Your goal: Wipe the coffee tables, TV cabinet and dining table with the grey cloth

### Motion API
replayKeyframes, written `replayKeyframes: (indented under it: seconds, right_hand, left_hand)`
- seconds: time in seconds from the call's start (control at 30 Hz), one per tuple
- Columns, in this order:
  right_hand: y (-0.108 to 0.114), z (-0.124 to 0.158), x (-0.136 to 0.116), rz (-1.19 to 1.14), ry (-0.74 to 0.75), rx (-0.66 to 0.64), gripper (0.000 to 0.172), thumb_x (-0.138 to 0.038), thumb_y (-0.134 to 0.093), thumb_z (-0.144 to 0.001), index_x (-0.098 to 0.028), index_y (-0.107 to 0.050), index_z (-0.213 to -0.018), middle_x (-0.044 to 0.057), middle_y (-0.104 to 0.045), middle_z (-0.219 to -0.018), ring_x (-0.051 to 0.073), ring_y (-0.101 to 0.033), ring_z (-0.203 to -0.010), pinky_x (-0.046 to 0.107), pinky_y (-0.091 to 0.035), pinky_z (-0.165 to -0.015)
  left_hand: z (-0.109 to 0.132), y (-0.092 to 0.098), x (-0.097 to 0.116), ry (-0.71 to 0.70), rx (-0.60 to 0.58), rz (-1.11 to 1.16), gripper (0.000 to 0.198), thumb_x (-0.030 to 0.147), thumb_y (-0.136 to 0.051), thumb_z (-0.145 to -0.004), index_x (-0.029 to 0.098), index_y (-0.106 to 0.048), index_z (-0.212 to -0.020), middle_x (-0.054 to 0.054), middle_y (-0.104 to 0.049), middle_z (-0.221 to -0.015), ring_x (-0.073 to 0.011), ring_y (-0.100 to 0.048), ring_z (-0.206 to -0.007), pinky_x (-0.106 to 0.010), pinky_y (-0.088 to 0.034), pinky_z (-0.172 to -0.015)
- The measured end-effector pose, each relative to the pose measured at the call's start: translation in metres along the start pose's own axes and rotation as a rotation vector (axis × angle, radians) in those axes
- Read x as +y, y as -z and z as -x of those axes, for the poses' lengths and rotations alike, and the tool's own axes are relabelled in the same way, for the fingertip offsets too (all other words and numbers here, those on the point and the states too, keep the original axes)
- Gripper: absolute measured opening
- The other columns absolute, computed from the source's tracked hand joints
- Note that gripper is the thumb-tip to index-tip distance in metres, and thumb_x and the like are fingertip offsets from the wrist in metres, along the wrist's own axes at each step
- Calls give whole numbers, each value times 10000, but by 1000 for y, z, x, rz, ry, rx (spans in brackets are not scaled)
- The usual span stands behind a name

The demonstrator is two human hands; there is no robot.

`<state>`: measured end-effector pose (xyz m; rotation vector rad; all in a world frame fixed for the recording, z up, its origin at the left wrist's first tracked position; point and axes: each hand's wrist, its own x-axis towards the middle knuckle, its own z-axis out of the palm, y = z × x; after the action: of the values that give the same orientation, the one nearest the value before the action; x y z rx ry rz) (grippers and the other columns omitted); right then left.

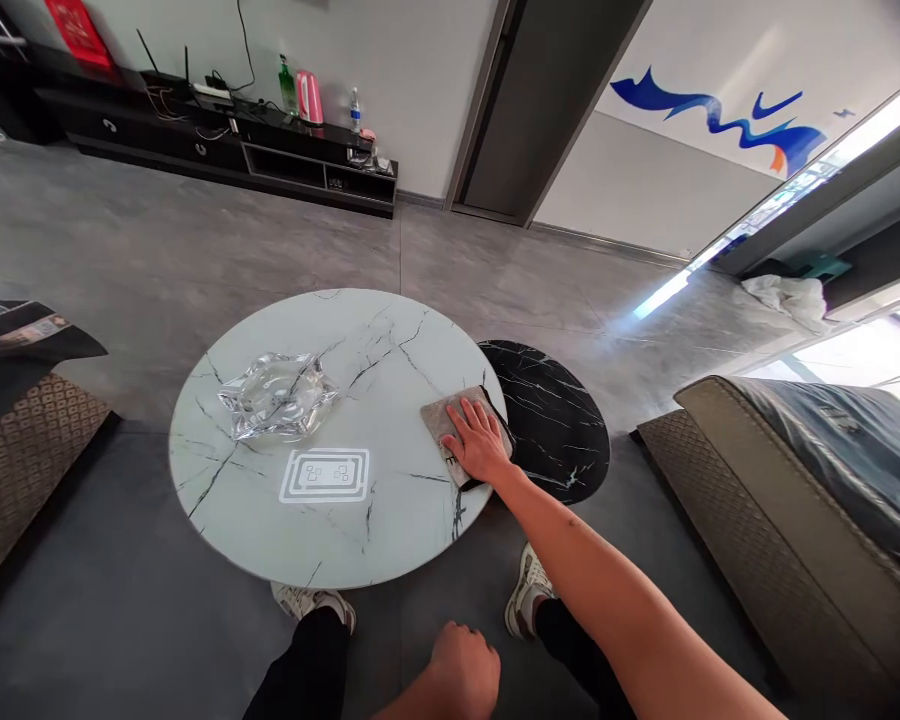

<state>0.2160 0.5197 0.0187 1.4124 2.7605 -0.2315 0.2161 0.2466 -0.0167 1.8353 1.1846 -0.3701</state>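
Note:
My right hand lies flat with fingers spread on a grey cloth at the right edge of a round white marble table. My left hand is curled into a fist below the table's near edge, between my knees; nothing shows in it. A clear glass ashtray sits on the table's left half. A white printed rectangular marker lies on the tabletop in front of it.
A lower round black marble table adjoins on the right. Patterned sofas stand at the left and right. A black TV cabinet with bottles and a pink kettle lines the far wall. My shoes rest on grey floor.

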Motion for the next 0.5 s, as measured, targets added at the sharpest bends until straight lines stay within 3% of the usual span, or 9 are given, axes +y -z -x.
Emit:
replayKeyframes:
  seconds: [0.1,0.23,0.4,0.5]
  right_hand:
    - [5,-10,7,25,-72,4,734,-626,-347,-1118,-281,-275,-1761,64,-152,-1847,326,-131,-1704,547,-201,-1352]
    - [0,-4,-4,47,-138,18,765,-618,-289,-1125,-220,-220,-1774,78,-100,-1851,337,-55,-1713,583,-133,-1363]
    - [-12,46,-58,23,33,-25,883,-674,-399,-1072,-178,-204,-1776,125,-104,-1844,376,-42,-1710,617,-105,-1361]
    - [-18,82,-105,-38,212,-91,977,-768,-498,-1003,-246,-211,-1779,129,-73,-1846,408,-20,-1707,660,-82,-1352]
  left_hand:
    - [12,6,1,-5,13,-16,440,218,-770,-848,76,-758,-1264,-277,-747,-1233,-410,-725,-1182,-524,-577,-1038]
    - [31,14,-4,-42,49,-25,480,153,-808,-764,63,-747,-1232,-275,-744,-1236,-395,-729,-1178,-499,-571,-1031]
    - [38,14,-7,-99,118,-51,361,204,-731,-845,97,-745,-1190,-244,-760,-1200,-372,-746,-1133,-495,-579,-989]
    - [31,6,-6,-82,135,-52,389,213,-739,-842,101,-745,-1214,-234,-767,-1191,-368,-745,-1139,-500,-579,-1002]
